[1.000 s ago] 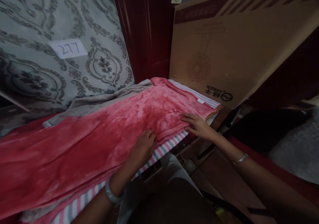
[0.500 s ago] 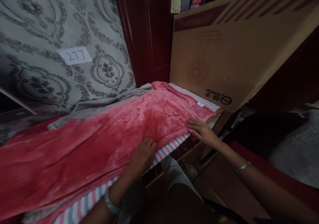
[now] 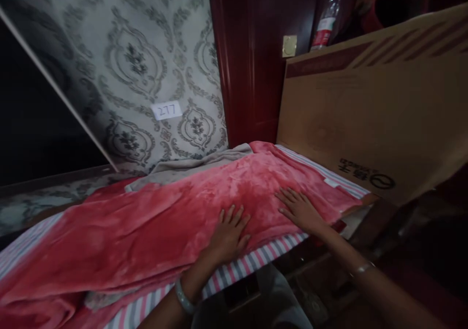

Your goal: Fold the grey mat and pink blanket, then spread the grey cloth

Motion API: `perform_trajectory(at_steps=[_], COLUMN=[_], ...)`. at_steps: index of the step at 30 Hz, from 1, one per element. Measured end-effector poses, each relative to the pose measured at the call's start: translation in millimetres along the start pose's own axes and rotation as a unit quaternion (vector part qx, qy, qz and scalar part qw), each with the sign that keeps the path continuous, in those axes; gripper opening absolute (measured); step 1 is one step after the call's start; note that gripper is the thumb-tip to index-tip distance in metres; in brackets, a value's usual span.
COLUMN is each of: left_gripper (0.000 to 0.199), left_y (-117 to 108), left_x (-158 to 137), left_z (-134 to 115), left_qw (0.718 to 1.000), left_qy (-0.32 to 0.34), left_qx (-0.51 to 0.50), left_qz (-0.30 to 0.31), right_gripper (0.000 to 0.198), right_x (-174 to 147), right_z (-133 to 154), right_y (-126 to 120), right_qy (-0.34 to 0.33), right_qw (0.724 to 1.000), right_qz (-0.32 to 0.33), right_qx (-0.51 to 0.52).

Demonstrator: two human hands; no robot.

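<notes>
A plush pink-red blanket [image 3: 175, 222] lies folded lengthwise over a striped cloth [image 3: 252, 265] in pink, grey and white. My left hand [image 3: 228, 234] rests on the blanket near its front edge, fingers spread, holding nothing. To the right of it, my right hand [image 3: 300, 212] lies flat on the plush surface with its fingers apart. Part of a grey fabric [image 3: 197, 163] shows behind the blanket, along the wall. Close to the blanket's right end, a small white tag [image 3: 331, 182] is visible.
A large cardboard box [image 3: 351, 119] stands upright at the right end. Behind it are a bottle with a red cap [image 3: 324, 24] and a dark red wooden panel [image 3: 252, 75]. A paper marked 277 [image 3: 167, 109] is on the patterned wall. A dark screen-like panel [image 3: 40, 109] stands left.
Both hands have moved from the blanket's front edge farther onto its top, and their fingers have spread out. The camera view has shifted to the left and up.
</notes>
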State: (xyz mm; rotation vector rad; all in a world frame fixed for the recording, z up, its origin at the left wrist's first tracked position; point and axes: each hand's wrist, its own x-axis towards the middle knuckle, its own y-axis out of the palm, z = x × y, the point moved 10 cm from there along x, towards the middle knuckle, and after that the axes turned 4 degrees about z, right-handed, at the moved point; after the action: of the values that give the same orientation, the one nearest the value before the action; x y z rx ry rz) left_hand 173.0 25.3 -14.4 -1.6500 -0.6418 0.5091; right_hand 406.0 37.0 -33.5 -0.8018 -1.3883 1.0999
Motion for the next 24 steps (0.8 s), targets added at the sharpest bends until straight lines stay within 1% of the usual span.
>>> perform_trajectory(at_steps=[2,4,5,7,8,9,10,12,14,16,18,20,24], left_gripper=[0.054,0.043,0.04,0.037,0.035,0.032,0.031,0.033,0.034,0.032,0.03,0.028,0.02], left_y=[-6.1,-25.2,-38.7,-67.2,-80.0,-90.6,-102.7,-125.4,-139.7,-144.4,-142.2,-136.7,-122.4], left_x=[-0.1,6.1,10.9,21.9,26.8,29.7,31.2,30.2,27.1,25.8,28.2,33.0,42.7], left_z=[4.6,18.7,31.5,70.8,96.2,126.0,152.9,201.9,242.6,271.9,289.5,299.3,310.6], left_qw=[0.999,0.996,0.994,0.99,0.988,0.982,0.975,0.957,0.941,0.931,0.929,0.93,0.927], left_qy=[0.009,0.013,0.005,-0.049,-0.095,-0.158,-0.202,-0.272,-0.326,-0.359,-0.368,-0.366,-0.365], left_qx=[-0.036,-0.08,-0.094,-0.088,-0.066,-0.043,-0.031,-0.016,-0.013,-0.019,-0.032,-0.048,-0.072], left_qz=[-0.007,-0.039,-0.062,-0.097,-0.101,-0.092,-0.092,-0.096,-0.086,-0.061,-0.031,-0.005,0.033], right_gripper=[0.059,0.06,0.061,0.062,0.062,0.062,0.061,0.06,0.06,0.06,0.059,0.059,0.059], right_x=[-2.5,-3.4,-3.5,-3.8,-3.9,-4.2,-4.4,-4.8,-5.0,-5.2,-5.6,-6.2,-7.9], right_z=[-4.5,-7.2,-8.0,-8.0,-7.7,-7.4,-7.3,-7.6,-7.7,-7.8,-8.5,-8.9,-8.8], right_y=[8.0,10.3,10.4,11.1,11.9,12.7,13.4,14.1,14.0,13.6,13.2,13.2,12.8], right_qy=[0.001,0.001,0.002,-0.002,-0.006,-0.009,-0.012,-0.014,-0.014,-0.015,-0.014,-0.015,-0.021], right_qw=[1.0,1.0,1.0,1.0,1.0,1.0,0.999,0.999,0.999,0.999,0.999,0.999,0.998], right_qz=[-0.002,-0.007,-0.011,-0.017,-0.019,-0.023,-0.028,-0.04,-0.049,-0.053,-0.052,-0.05,-0.052], right_qx=[-0.004,-0.009,-0.011,-0.014,-0.014,-0.013,-0.012,-0.01,-0.007,-0.003,0.0,0.0,-0.006])
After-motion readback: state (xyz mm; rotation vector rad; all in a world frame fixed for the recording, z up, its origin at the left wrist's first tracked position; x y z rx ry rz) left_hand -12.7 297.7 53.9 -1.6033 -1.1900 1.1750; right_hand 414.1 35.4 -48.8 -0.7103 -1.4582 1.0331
